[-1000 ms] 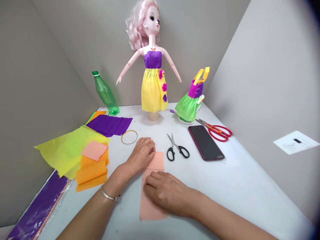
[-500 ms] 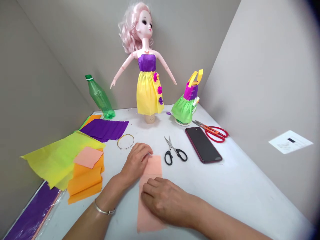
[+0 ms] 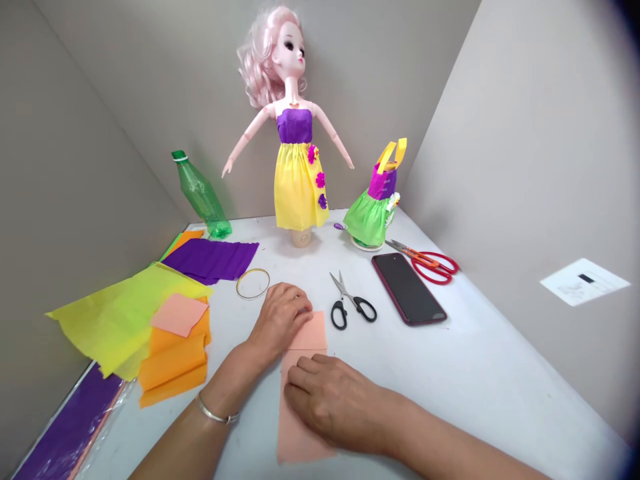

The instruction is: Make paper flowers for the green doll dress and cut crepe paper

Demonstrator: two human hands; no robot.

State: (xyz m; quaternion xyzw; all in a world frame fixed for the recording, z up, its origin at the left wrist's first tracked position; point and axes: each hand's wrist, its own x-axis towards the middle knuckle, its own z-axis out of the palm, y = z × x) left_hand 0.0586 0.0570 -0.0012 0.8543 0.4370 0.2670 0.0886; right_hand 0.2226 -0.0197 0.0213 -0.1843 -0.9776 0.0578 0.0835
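A strip of peach crepe paper (image 3: 305, 427) lies lengthwise on the table in front of me, with a crease or edge across its upper part. My left hand (image 3: 283, 319) rests at its far left corner, fingers curled together onto the paper. Lower down, my right hand (image 3: 335, 403) presses on the middle of the strip with its fingers bent under; the fingertips are hidden. Black-handled scissors (image 3: 353, 303) lie partly spread to the right of the strip. Beyond my left hand is a thin gold bangle (image 3: 253, 283).
Left lie purple (image 3: 213, 260), yellow (image 3: 120, 313) and orange crepe paper (image 3: 175, 367), with a peach piece (image 3: 179, 315) on top. Behind stand a green bottle (image 3: 203, 197), a doll (image 3: 300, 180) and a small dress (image 3: 370, 217). A phone (image 3: 409, 290) and red-handled scissors (image 3: 434, 267) lie right.
My left hand has shifted very slightly at the far end of the strip. The whole view has moved a little; my right hand stays on the paper.
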